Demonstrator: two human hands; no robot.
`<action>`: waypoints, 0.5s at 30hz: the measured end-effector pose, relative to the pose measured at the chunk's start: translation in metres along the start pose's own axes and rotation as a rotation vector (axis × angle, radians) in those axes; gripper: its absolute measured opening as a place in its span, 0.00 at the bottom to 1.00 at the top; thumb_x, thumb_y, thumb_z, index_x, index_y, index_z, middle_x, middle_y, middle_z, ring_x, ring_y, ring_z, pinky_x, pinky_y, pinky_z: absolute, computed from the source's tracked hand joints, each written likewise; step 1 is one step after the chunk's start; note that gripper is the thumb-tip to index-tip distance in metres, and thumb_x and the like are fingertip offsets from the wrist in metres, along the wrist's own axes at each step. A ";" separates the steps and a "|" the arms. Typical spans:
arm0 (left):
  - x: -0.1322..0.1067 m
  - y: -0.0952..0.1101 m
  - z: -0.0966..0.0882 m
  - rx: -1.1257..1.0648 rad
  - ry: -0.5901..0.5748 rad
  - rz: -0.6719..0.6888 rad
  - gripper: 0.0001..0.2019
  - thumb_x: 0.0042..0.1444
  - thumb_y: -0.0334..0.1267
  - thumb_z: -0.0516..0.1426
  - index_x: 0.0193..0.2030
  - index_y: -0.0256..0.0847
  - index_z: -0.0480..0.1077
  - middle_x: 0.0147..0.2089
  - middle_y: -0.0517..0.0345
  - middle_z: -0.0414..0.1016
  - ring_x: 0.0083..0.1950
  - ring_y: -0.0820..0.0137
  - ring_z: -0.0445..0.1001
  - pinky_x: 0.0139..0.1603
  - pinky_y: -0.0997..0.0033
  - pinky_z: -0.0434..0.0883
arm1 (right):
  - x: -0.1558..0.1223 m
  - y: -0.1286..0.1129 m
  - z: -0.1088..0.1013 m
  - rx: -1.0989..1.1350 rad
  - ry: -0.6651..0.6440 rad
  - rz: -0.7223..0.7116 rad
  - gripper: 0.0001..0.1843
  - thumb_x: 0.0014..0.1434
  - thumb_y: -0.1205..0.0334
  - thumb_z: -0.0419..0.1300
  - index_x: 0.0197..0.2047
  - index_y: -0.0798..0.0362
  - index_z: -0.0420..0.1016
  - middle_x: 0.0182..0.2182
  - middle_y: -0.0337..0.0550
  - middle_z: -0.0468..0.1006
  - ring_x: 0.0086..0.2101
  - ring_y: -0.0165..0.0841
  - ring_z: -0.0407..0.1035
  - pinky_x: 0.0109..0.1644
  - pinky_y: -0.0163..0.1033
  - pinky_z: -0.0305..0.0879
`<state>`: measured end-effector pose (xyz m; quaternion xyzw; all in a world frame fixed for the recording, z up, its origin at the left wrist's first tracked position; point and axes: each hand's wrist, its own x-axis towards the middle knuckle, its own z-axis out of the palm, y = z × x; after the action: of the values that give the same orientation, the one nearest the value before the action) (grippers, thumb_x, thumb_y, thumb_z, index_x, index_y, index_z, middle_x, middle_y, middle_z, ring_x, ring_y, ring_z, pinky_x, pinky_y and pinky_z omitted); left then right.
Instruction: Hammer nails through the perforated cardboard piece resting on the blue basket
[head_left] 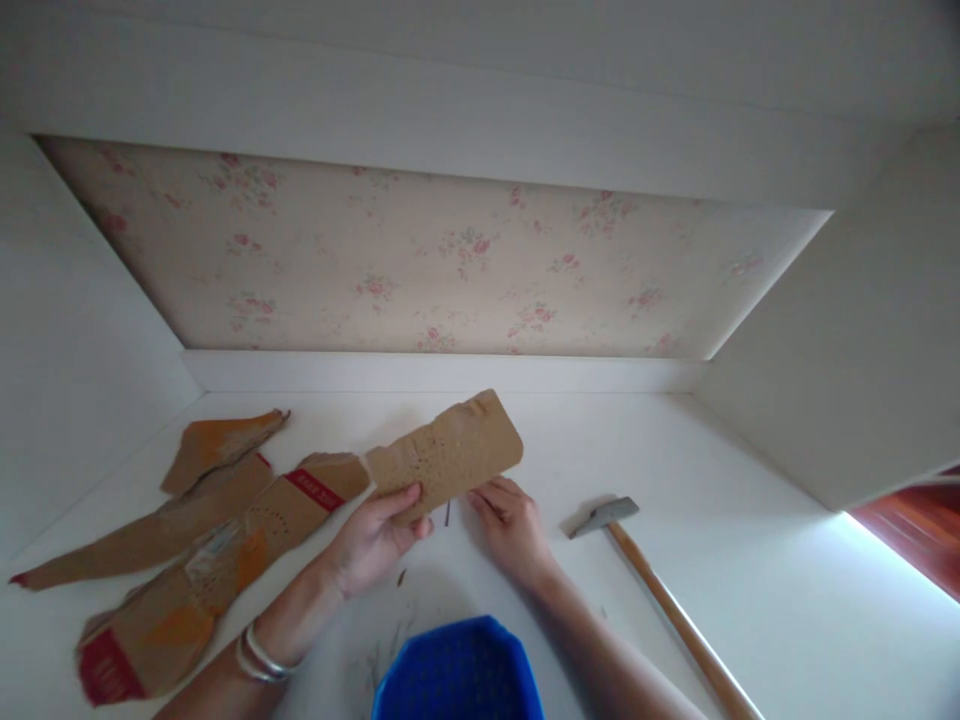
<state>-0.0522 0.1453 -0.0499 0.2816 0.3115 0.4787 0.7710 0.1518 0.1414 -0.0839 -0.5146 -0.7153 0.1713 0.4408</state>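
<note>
Cardboard piece [450, 450]: held mid-view, apparently lifted off the bench [720, 520], long axis tilted, rounded end toward 2 o'clock. Clock centred on this piece; 12 points away from the wearer.

Left hand [379, 540], 7 o'clock: fingers closed on the near edge, thumb over the upturned face, the rest beneath. Right hand [514, 525], 5 o'clock: fingers curled close together by the lower edge; cannot tell whether they touch it or pinch anything. Thin dark item [448, 514] shows between the hands; nature unclear.

Handling (judged): light, dry, little slip; fairly stiff lengthwise. Face pitted with small marks, far edge ragged, so probably weak there and apt to crease or tear. Best hold: near edge, thumb on top, or the sounder rounded end.

Edges and room: at 8 o'clock, a printed cardboard strip [225, 575] reaches close to the piece's left end; contact not certain. Beyond it, a narrow strip [165, 525] and a short torn scrap [217, 445]. At 6, blue basket [450, 642], between the forearms. At 4, hammer [666, 600], handle running toward 5, apart from the right hand. At 12, low white ledge [450, 372] under floral wallpaper [465, 280] limits forward reach. Most room: toward 3, as far as the right wall [825, 350].
</note>
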 end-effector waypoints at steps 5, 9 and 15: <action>-0.029 0.003 -0.020 0.227 0.250 0.202 0.12 0.45 0.42 0.72 0.30 0.37 0.79 0.27 0.57 0.77 0.29 0.71 0.72 0.32 0.73 0.72 | -0.005 -0.005 -0.002 -0.059 -0.004 0.126 0.15 0.63 0.66 0.53 0.41 0.50 0.83 0.31 0.45 0.82 0.31 0.36 0.75 0.37 0.39 0.71; -0.045 0.002 -0.029 0.588 0.275 0.356 0.13 0.43 0.36 0.72 0.37 0.43 0.82 0.47 0.51 0.80 0.48 0.62 0.75 0.48 0.72 0.72 | -0.010 -0.012 0.001 -0.089 -0.100 0.125 0.18 0.60 0.67 0.54 0.48 0.51 0.81 0.31 0.45 0.81 0.31 0.36 0.74 0.38 0.39 0.69; -0.046 0.008 -0.024 0.867 0.116 0.348 0.15 0.41 0.36 0.71 0.38 0.50 0.83 0.61 0.50 0.71 0.61 0.47 0.68 0.60 0.54 0.68 | -0.009 -0.015 0.001 -0.087 -0.194 0.154 0.12 0.50 0.74 0.56 0.23 0.51 0.76 0.25 0.43 0.79 0.26 0.34 0.71 0.31 0.36 0.62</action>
<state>-0.0908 0.1101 -0.0499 0.5986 0.4733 0.4416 0.4719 0.1427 0.1274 -0.0778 -0.5677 -0.7197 0.2224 0.3320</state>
